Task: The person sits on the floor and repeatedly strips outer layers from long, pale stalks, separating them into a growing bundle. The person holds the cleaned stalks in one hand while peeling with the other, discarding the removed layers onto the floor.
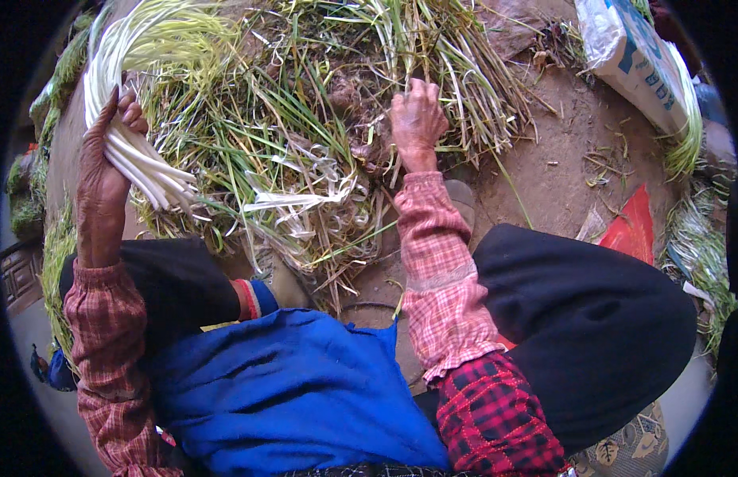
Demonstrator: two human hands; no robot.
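My left hand is raised at the left, its fingers wrapped around a bundle of blanched chives. The thick white stalk ends point down and to the right, and the long pale yellow leaves arch over the top of the hand. My right hand is closed at the near side of a heap of loose chive stalks, palm down. Its fingertips are partly hidden among the stalks that they pinch. Between the hands lies a pile of green and yellow leafy trimmings.
White strips lie on the near part of the trimmings. A white and blue box-like package stands at upper right, with more greens beside it. Red material lies beyond my right knee. More green bunches line the right edge.
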